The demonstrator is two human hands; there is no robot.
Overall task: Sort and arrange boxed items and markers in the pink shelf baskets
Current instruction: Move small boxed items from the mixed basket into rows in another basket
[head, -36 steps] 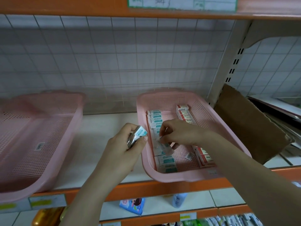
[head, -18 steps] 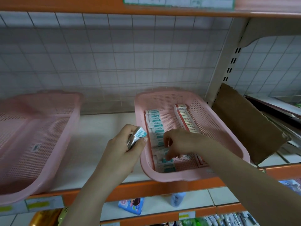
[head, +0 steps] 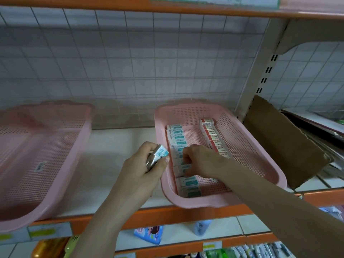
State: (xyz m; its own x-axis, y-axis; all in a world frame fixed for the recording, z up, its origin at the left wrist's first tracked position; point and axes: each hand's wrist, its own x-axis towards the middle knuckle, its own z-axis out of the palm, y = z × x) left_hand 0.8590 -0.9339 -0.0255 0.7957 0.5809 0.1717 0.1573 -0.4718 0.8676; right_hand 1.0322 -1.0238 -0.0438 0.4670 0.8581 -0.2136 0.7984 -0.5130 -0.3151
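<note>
A pink perforated basket (head: 249, 146) on the shelf holds a row of teal-and-white boxes (head: 176, 135) along its left wall and a row of red-and-white boxes (head: 214, 136) toward the right. My left hand (head: 141, 170) hovers just left of the basket and grips a small stack of teal-and-white boxes (head: 158, 154). My right hand (head: 201, 161) reaches into the basket with curled fingers pinching a teal box (head: 183, 169) in the left row. A second pink basket (head: 42, 151) stands at the far left with nothing visible inside.
A brown cardboard sheet (head: 286, 146) leans right of the upright post (head: 255, 75). White shelf surface (head: 119, 164) lies between the baskets. Below the orange shelf edge (head: 186, 215) are packets and bottles on lower shelves. A wire grid backs the shelf.
My right hand has shifted slightly back along the teal row. The left hand still holds its stack beside the basket.
</note>
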